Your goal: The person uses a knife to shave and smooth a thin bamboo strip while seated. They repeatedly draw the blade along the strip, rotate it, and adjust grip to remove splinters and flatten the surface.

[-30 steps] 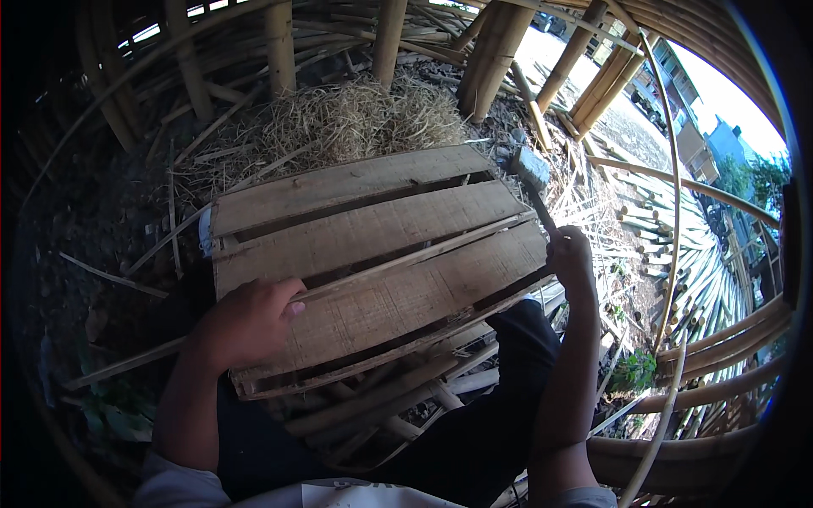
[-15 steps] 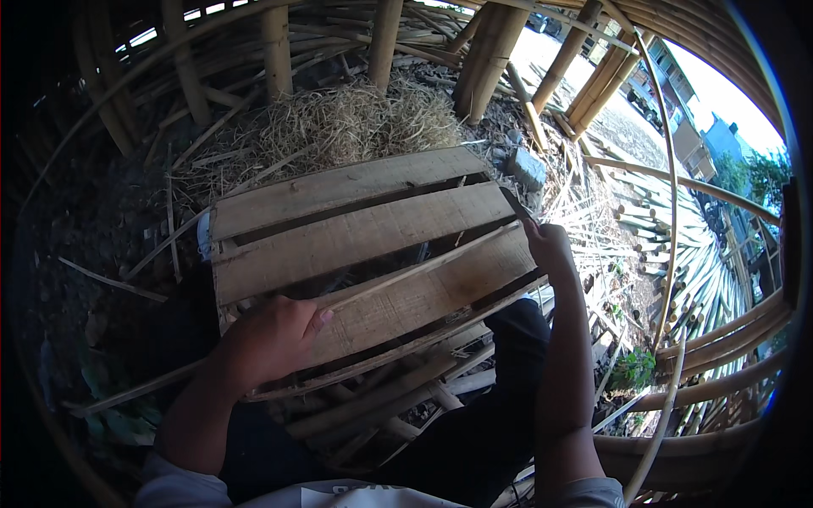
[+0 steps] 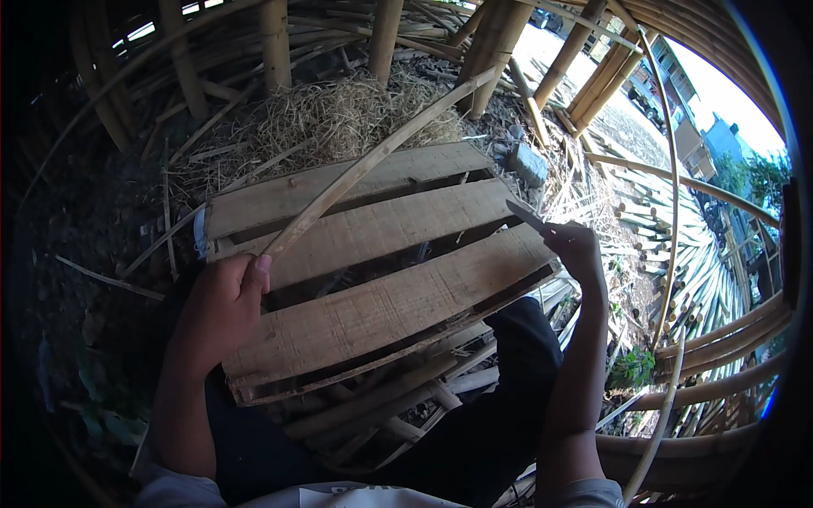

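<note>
A slim bamboo strip (image 3: 379, 157) is pinched by the left hand (image 3: 223, 298), a pointed knife (image 3: 526, 216) clasped by the right hand (image 3: 577, 251), rough planks (image 3: 381, 320) between.

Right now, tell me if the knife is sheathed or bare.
Bare: the knife's blade juts uncovered from the right hand.

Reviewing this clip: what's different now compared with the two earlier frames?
The strip in the left hand has swung its far end forward, toward the straw. The knife in the right hand now points more leftward. Both hands keep their holds; the slatted wooden surface looks much the same.
</note>
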Demonstrator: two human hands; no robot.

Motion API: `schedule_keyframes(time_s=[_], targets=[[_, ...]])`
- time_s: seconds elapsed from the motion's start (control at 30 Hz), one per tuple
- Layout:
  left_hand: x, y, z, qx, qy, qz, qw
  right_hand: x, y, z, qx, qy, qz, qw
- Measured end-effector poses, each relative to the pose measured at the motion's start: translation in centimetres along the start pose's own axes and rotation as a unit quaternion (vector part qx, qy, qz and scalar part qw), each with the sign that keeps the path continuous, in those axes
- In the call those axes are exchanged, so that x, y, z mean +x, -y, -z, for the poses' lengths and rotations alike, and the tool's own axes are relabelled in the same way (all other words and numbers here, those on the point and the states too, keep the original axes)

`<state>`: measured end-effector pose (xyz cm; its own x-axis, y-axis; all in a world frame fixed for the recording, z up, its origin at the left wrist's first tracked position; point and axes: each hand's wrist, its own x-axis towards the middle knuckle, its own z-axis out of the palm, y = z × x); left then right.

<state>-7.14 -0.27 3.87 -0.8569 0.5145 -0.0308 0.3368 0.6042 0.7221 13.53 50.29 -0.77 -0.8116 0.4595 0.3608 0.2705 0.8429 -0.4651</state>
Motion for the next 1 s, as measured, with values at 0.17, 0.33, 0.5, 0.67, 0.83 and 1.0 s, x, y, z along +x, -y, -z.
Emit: schedule_keyframes(time_s=[0.17, 0.33, 0.5, 0.67, 0.83, 1.0], targets=[[-0.1, -0.4, 0.1, 0.013, 0.037, -0.002, 0.999, 0.1, -0.5, -0.6, -0.111, -0.01, -0.048, 0.993], [-0.3, -1.1, -0.3, 0.033, 0.072, 0.005, 0.997, 0.8, 0.2, 0.6, -0.183, -0.215, -0.239, 0.929], [-0.6, -0.5, -0.6, 0.073, 0.094, -0.003, 0.993, 0.0, 2.1, -0.4, -0.037, -0.114, -0.061, 0.991], [-0.5, -1.5, -0.2, 0.105, 0.155, 0.031, 0.982, -0.2, 1.3, -0.6, -0.025, -0.015, -0.015, 0.999], [-0.5, -1.1, -0.4, 0.106, 0.135, 0.017, 0.985, -0.4, 1.1, 0.0, -0.319, -0.176, -0.112, 0.925], [-0.7, -1.3, -0.7, 0.11, 0.141, 0.023, 0.984, -0.2, 2.5, -0.7, -0.093, -0.14, -0.128, 0.977]])
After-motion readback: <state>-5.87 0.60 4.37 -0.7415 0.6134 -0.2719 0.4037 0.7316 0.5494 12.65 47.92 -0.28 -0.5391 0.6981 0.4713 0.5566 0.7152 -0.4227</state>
